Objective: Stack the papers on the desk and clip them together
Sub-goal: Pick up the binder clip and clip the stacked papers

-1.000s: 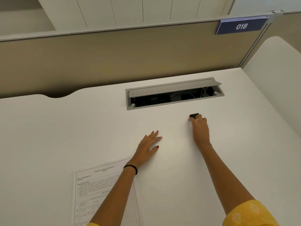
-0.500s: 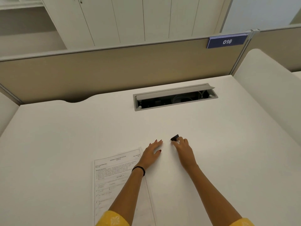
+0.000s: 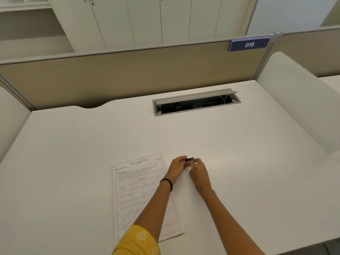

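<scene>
Fingers [image 3: 181,159] of the left hand [image 3: 176,167] and right hand [image 3: 199,173] are pinched on a small black clip [image 3: 189,159], apparently a binder clip, just beside the papers [image 3: 139,190] laid on the bench [image 3: 248,162].

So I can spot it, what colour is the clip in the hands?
The clip is black; head view.

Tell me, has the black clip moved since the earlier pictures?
Yes. The black clip came toward the person, away from the cable hatch; the left hand and right hand now hold it beside the papers.
</scene>
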